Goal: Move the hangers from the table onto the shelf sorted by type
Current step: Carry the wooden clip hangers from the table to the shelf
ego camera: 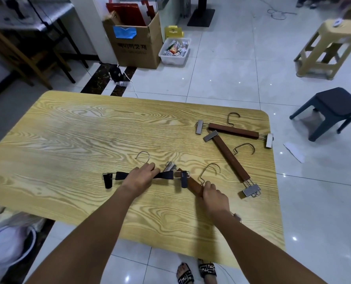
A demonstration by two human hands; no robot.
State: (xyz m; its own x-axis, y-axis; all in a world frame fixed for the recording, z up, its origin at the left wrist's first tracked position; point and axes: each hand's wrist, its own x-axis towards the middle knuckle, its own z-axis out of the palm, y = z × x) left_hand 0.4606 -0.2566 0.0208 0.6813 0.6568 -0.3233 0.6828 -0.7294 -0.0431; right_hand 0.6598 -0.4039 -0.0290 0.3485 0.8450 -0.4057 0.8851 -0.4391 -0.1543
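The left hand (140,177) grasps the black hanger (120,175), lying left-right, while the right hand (213,194) grips the brown hanger (193,184) angled beneath its right end.

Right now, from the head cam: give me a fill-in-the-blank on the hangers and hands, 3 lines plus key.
1. The left hand grips the ____ hanger.
2. The right hand grips a ____ hanger.
3. Untouched brown hangers on the table: ____.

Missing: black; brown; two
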